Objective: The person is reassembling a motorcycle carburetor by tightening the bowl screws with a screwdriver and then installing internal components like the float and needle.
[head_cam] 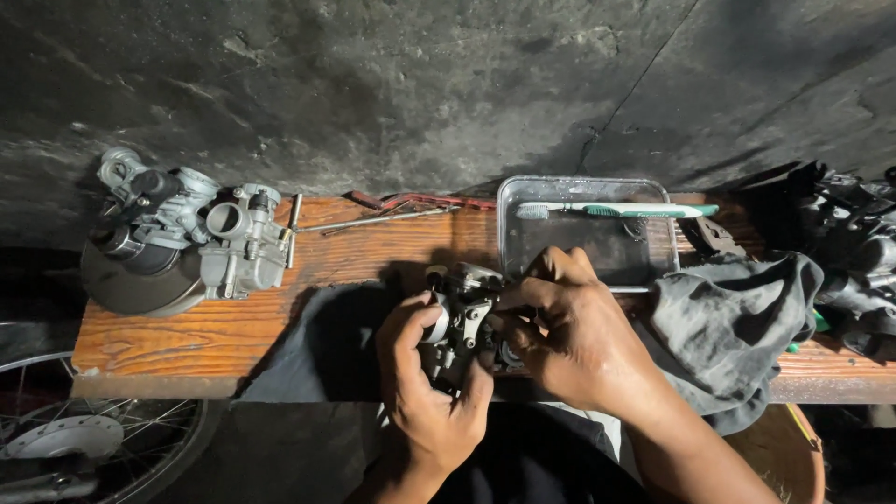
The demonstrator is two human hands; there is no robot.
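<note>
Two hands: left hand (425,373), right hand (569,327), one carburetor (459,322).

Carburetor (459,322) lower body hidden by hands; wheel (84,439) cut off.

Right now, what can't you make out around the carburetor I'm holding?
Head view only:
- Carburetor: lower body hidden by the left hand and right hand.
- Right fingertips' contact point: in shadow, unclear.
- Metal tray contents: too dark.
- Parts at right: dark, cut by the frame edge.
- Wheel: cut off at the bottom left.
</note>
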